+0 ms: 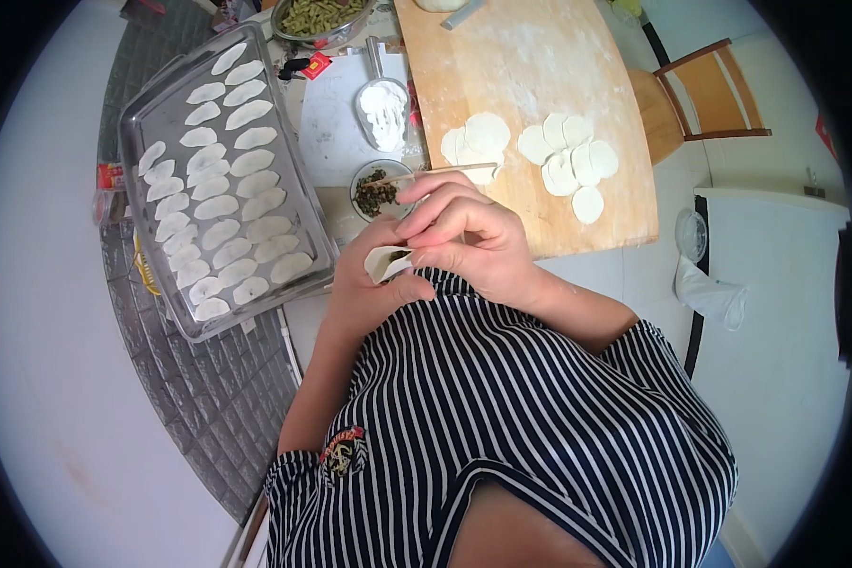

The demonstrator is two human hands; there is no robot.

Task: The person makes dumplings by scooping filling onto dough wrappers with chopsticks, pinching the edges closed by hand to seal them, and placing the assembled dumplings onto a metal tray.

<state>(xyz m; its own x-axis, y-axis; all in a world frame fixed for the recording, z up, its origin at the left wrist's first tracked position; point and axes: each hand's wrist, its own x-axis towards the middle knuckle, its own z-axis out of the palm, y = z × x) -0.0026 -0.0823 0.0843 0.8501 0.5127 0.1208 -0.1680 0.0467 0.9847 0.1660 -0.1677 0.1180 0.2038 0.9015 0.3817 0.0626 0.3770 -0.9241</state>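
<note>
A round dumpling wrapper (pixel 381 264) is folded up around a dark green filling, one end still gaping. My left hand (pixel 362 289) cups it from the left, thumb along the lower side. From the right, my right hand (pixel 483 241) pinches its edge with thumb and fingers. Just beyond my fingers is a bowl of chopped filling (pixel 374 196). A pair of thin chopsticks (pixel 435 171) lies across the bowl towards the board; whether they touch my right hand I cannot tell.
A metal tray (pixel 317 222) with rows of dumplings stands on the left. On the wooden board (pixel 540 57) lie a stack of wrappers (pixel 488 134) and a spread of wrappers (pixel 568 156). A scoop of flour (pixel 383 114) and a basin of green pieces (pixel 320 14) sit farther back. At right is a chair (pixel 715 90).
</note>
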